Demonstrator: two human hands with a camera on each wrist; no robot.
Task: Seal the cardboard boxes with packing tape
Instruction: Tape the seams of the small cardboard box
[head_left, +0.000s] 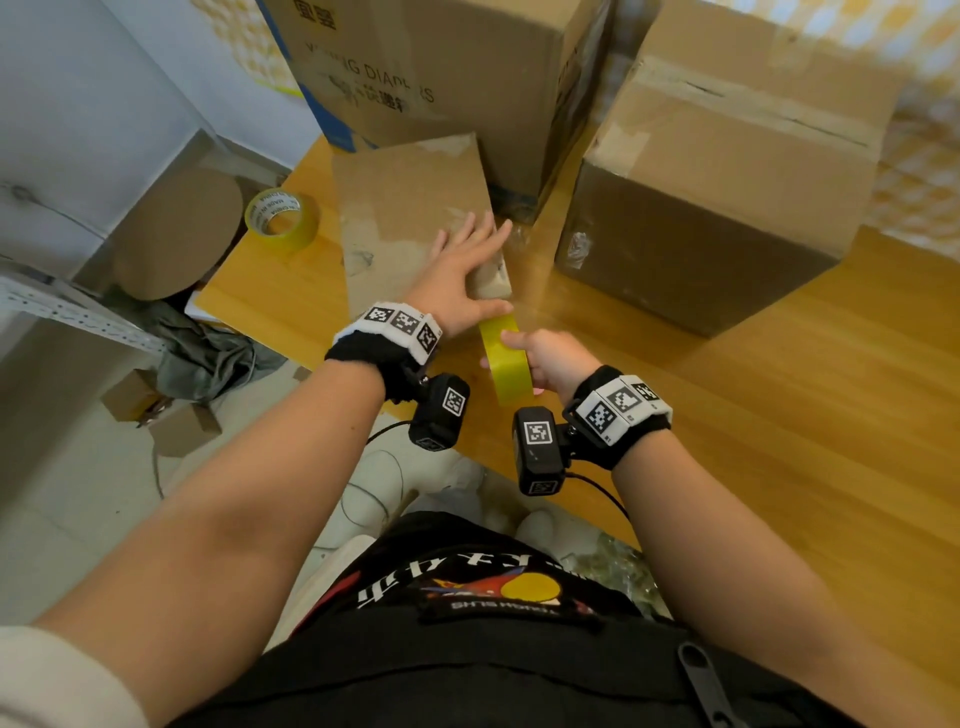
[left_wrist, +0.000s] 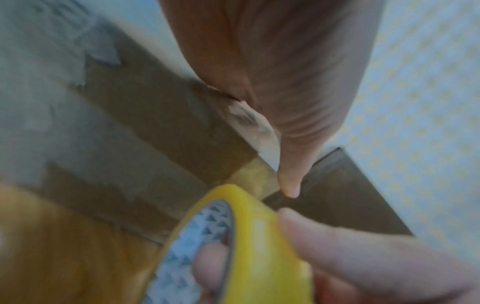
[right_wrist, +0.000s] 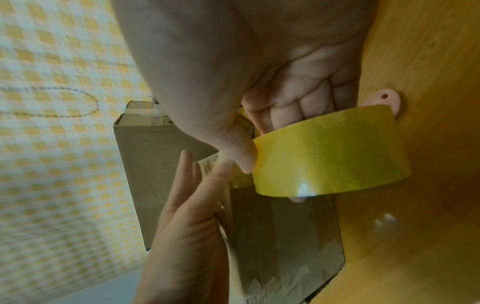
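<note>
A flat cardboard box (head_left: 410, 208) with old tape marks lies on the wooden table (head_left: 779, 415). My left hand (head_left: 470, 270) lies flat on the box's near right corner, fingers straight, thumb (head_left: 480, 310) stretched toward the tape. My right hand (head_left: 553, 358) grips a yellow roll of packing tape (head_left: 506, 364) just below that corner, fingers through the core and thumb on the outer face. In the right wrist view the roll (right_wrist: 330, 152) stands at the box edge (right_wrist: 285, 230). In the left wrist view the roll (left_wrist: 259, 236) is blurred and close.
A second tape roll (head_left: 282, 221) lies on the table's left end. A tall printed carton (head_left: 441, 78) stands behind the flat box, and a large taped carton (head_left: 727, 182) stands at the right. Cardboard scraps and cloth lie on the floor at left (head_left: 171, 338).
</note>
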